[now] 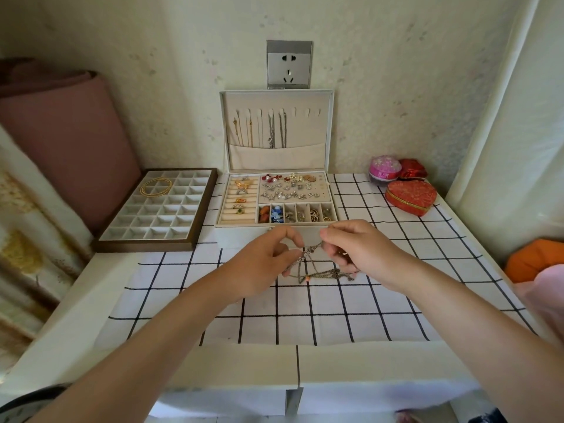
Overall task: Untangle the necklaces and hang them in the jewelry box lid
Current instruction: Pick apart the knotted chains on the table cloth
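We are inspecting a white table (76,303) set into a corner, its middle covered by a white cloth (305,303) with a black grid. A pale, mottled wall (152,56) is closing off the far side, and a grey socket (289,65) is sitting just above the lid. A curtain (503,117) is hanging along the right, and a dusky pink roll (70,141) is leaning at the left.

The box (241,238) is standing open at the far middle of the table, its lid (314,132) propped upright against the wall. Chains (274,129) are already hanging in the lid's left half (gold ones leftmost, silver ones beside them). A brown-rimmed tray (143,246) is lying just left of the box, with a gold hoop (155,186) across its far cells. At the far right, a heart case (410,195) is sitting near a pink case (384,169).

The necklaces (320,270) are hanging as one tangle just in front of the box, between the two hands. The left hand (262,264) is pinching them between thumb and curled forefinger. The right hand (357,248) is gripping them from the other side, fingers clamped on the chain. We cannot tell whether the lowest loops are touching the cloth.

The near half of the cloth is lying open beneath the forearms, up to the table's front edge. An orange bundle (531,259) is sitting beyond the right edge.
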`<action>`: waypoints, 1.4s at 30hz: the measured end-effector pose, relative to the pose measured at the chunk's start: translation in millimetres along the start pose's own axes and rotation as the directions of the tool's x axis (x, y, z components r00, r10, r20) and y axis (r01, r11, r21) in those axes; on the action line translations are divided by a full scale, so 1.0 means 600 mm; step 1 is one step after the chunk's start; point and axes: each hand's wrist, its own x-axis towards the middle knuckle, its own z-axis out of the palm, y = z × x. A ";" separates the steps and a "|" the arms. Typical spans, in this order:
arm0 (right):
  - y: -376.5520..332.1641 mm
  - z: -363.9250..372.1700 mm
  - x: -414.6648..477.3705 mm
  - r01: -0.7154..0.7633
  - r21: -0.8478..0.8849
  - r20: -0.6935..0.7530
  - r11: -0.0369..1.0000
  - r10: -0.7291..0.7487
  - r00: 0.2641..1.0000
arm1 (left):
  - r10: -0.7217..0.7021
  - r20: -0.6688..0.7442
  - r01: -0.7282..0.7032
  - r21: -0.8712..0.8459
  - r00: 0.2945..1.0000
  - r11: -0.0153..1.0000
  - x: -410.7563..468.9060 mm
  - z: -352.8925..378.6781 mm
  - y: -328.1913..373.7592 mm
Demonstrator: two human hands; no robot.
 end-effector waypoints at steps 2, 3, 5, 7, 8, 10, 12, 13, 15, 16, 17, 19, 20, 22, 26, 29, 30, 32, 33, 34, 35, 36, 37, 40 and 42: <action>-0.002 -0.001 -0.002 -0.005 -0.002 0.018 1.000 0.005 1.000 | 0.056 0.038 -0.057 0.025 0.998 0.998 -0.003 -0.004 -0.001; -0.003 -0.003 -0.003 -0.012 -0.030 0.031 0.999 0.013 0.999 | 0.077 0.050 -0.079 0.043 0.996 0.996 -0.004 -0.006 -0.003; -0.005 -0.009 -0.005 -0.038 -0.134 0.106 0.990 0.052 0.993 | 0.080 0.064 -0.087 0.103 0.995 0.991 -0.005 -0.008 -0.008; -0.006 -0.012 -0.008 -0.067 -0.263 0.208 0.962 0.124 0.970 | 0.061 0.062 -0.071 0.190 0.996 0.979 -0.008 -0.009 -0.012; -0.006 -0.013 -0.011 -0.088 -0.316 0.243 0.945 0.170 0.955 | 0.054 0.060 -0.068 0.264 0.997 0.962 -0.009 -0.009 -0.013; -0.004 -0.014 -0.019 -0.160 -0.375 0.311 0.913 0.286 0.906 | 0.035 0.068 -0.062 0.448 0.997 0.892 -0.012 -0.009 -0.012; -0.004 -0.015 -0.030 -0.285 -0.419 0.388 0.862 0.454 0.802 | 0.001 0.085 -0.045 0.525 0.996 0.850 -0.015 -0.007 -0.014; -0.004 -0.015 -0.036 -0.334 -0.448 0.409 0.829 0.523 0.748 | -0.022 0.093 -0.031 0.529 0.995 0.848 -0.016 -0.006 -0.016; -0.005 -0.015 -0.047 -0.367 -0.499 0.407 0.785 0.586 0.700 | -0.041 0.109 -0.026 0.552 0.993 0.833 -0.019 -0.006 -0.020; -0.006 -0.015 -0.052 -0.347 -0.526 0.401 0.776 0.586 0.704 | -0.038 0.118 -0.036 0.568 0.992 0.822 -0.020 -0.006 -0.021; -0.007 -0.014 -0.055 -0.311 -0.556 0.399 0.771 0.575 0.714 | -0.032 0.126 -0.047 0.577 0.992 0.815 -0.022 -0.008 -0.022; -0.007 -0.012 -0.061 -0.229 -0.599 0.420 0.768 0.544 0.726 | -0.030 0.148 -0.062 0.579 0.989 0.813 -0.026 -0.011 -0.022; -0.006 -0.012 -0.064 -0.206 -0.606 0.430 0.768 0.534 0.728 | -0.035 0.161 -0.065 0.577 0.986 0.814 -0.028 -0.012 -0.020; -0.004 -0.012 -0.068 -0.179 -0.612 0.445 0.770 0.523 0.727 | -0.047 0.177 -0.068 0.590 0.983 0.804 -0.032 -0.013 -0.017; -0.005 -0.008 -0.068 -0.058 -0.651 0.372 0.757 0.384 0.845 | -0.070 0.161 -0.051 0.647 0.985 0.761 -0.033 -0.008 -0.011; 0.011 -0.010 -0.049 0.036 -0.622 0.187 0.782 0.103 0.977 | -0.035 0.090 -0.034 0.670 0.995 0.742 -0.028 0.000 -0.012; 0.022 -0.012 -0.039 0.062 -0.649 0.116 0.758 0.018 0.993 | -0.005 0.048 -0.030 0.683 0.999 0.730 -0.026 0.004 -0.012; 0.043 -0.017 -0.023 0.067 -0.749 0.037 0.660 -0.060 0.998 | 0.059 -0.027 -0.023 0.705 0.998 0.709 -0.020 0.014 -0.015; 0.051 -0.018 -0.017 0.070 -0.783 0.028 0.618 -0.077 0.997 | 0.086 -0.046 -0.027 0.714 0.995 0.700 -0.016 0.020 -0.017; 0.055 -0.018 -0.013 0.077 -0.804 0.027 0.590 -0.094 0.995 | 0.111 -0.053 -0.038 0.727 0.992 0.685 -0.012 0.024 -0.018; 0.055 -0.017 -0.010 0.090 -0.813 0.027 0.575 -0.118 0.993 | 0.134 -0.054 -0.050 0.740 0.990 0.670 -0.009 0.027 -0.018; 0.054 -0.017 -0.008 0.098 -0.821 0.026 0.563 -0.135 0.990 | 0.147 -0.052 -0.060 0.744 0.988 0.665 -0.005 0.029 -0.019; 0.053 -0.017 -0.007 0.108 -0.830 0.030 0.548 -0.150 0.988 | 0.151 -0.047 -0.068 0.739 0.987 0.671 0.000 0.028 -0.020; 0.053 -0.014 -0.007 0.110 -0.872 0.042 0.476 -0.152 0.987 | 0.110 -0.016 -0.061 0.748 0.994 0.661 0.009 0.028 -0.019; 0.058 -0.010 -0.006 0.065 -0.876 -0.006 0.478 -0.146 0.989 | 0.094 -0.003 -0.059 0.761 0.996 0.646 0.014 0.032 -0.019</action>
